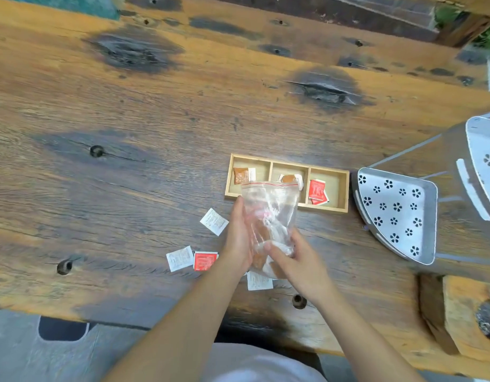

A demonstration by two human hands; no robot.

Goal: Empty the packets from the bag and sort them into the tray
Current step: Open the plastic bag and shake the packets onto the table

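Both hands are gripping the bag, its mouth pointing far toward the tray, packets bunched near the fingers.

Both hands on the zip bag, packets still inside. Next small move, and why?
Probably tip the clear bag mouth-down over the table and shake. Left hand and right hand hold it with its red-striped mouth pointing away, brown packets sit at its near end, and the tray is only partly filled.

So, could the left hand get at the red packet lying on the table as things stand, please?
Probably not yet: the left hand is holding the clear bag. The red packet lies uncovered just beside its wrist, so once freed, the way looks open.
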